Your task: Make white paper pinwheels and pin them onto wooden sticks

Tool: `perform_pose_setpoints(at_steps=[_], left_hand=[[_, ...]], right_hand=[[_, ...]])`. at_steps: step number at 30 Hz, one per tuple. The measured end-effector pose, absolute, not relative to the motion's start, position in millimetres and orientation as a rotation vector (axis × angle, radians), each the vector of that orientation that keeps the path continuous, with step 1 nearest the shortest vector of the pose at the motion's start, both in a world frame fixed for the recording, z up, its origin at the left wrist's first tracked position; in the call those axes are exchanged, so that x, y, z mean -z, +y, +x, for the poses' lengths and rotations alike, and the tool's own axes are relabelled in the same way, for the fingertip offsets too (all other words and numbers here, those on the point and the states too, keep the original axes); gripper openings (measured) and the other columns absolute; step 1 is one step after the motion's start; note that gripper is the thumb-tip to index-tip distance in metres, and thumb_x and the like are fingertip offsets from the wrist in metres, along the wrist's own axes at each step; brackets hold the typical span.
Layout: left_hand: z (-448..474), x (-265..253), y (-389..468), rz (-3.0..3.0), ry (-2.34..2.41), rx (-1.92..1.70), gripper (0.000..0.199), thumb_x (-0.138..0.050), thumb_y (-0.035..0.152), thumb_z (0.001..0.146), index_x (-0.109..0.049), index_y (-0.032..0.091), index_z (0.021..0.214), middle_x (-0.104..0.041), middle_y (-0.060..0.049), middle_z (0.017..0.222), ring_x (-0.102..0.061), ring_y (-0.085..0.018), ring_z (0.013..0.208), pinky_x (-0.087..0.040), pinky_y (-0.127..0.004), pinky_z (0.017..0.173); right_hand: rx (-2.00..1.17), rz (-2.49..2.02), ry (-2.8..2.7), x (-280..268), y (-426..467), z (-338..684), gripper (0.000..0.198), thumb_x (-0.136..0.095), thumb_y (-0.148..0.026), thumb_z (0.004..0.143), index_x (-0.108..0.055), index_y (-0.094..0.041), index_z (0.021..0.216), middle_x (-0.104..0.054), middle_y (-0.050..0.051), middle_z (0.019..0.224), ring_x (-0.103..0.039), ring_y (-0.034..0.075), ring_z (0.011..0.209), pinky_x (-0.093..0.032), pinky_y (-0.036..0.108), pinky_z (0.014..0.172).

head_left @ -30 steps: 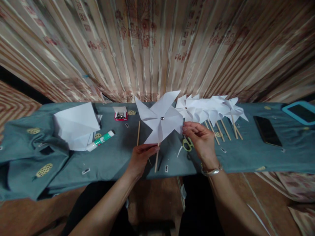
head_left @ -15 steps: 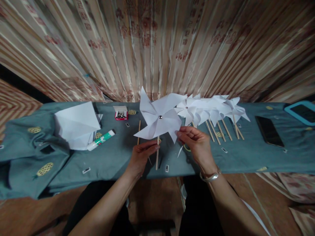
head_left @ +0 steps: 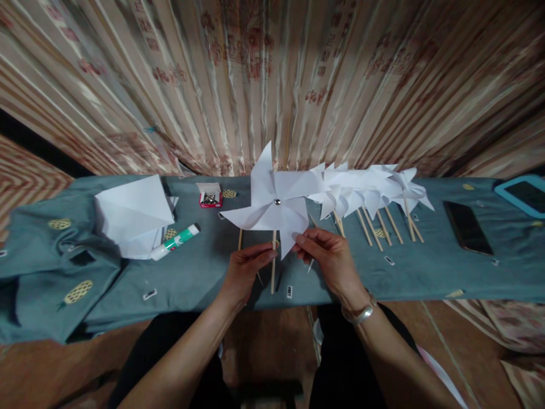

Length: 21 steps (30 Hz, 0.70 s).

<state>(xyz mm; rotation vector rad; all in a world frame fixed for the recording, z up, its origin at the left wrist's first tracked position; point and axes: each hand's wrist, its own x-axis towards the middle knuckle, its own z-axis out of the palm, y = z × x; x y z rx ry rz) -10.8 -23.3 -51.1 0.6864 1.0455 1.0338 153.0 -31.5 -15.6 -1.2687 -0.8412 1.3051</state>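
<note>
A white paper pinwheel [head_left: 272, 207] with a shiny metal pin at its centre stands upright over the table's near half. My left hand [head_left: 247, 267] pinches its wooden stick [head_left: 273, 272] below the blades. At the lower right blade, my right hand [head_left: 330, 255] has thumb and fingertips closed on the paper tip. Behind and beside my right hand lies a row of finished white pinwheels [head_left: 374, 190], their sticks pointing toward me. Part of a pair of scissors seems to show under my right hand, mostly hidden.
White paper sheets [head_left: 134, 213] lie at the left, with a green-and-white glue stick [head_left: 176, 241] beside them. A small open red box [head_left: 210, 197] holds metal pins. On the right are a black phone [head_left: 467, 227] and a blue-framed tablet [head_left: 522, 196]. A pleated curtain [head_left: 255, 85] hangs behind.
The pinwheel's blades have turned clockwise about the pin. My right hand has moved left and slightly down with the blade tip; my left hand stays on the stick.
</note>
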Motion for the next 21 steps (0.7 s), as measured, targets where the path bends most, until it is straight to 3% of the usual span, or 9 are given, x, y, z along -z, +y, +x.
perform_pose_setpoints(at_steps=[11,21], left_hand=[[-12.5,52.3,-25.0,0.721,0.963,-1.024,0.030,-0.086,0.032,0.059,-0.081,0.019,0.086,-0.078,-0.007,0.084,-0.070,-0.022,0.088,-0.049,-0.032,0.087],[-12.6,55.1,-25.5,0.769,0.942,-1.014,0.025,-0.085,0.034,0.064,-0.080,0.018,0.082,-0.077,-0.004,0.080,-0.067,-0.018,0.080,-0.047,-0.030,0.084]], right_hand=[[-1.392,-1.269,-0.890,18.1,-35.8,144.4,0.028,-0.083,-0.044,0.064,-0.069,-0.020,0.060,-0.072,0.000,0.059,-0.053,0.007,0.045,-0.041,0.020,0.043],[-1.401,-1.255,-0.989,18.4,-37.9,136.7,0.032,-0.081,-0.049,0.065,-0.071,-0.019,0.066,-0.068,0.000,0.054,-0.047,0.007,0.042,-0.037,0.020,0.040]])
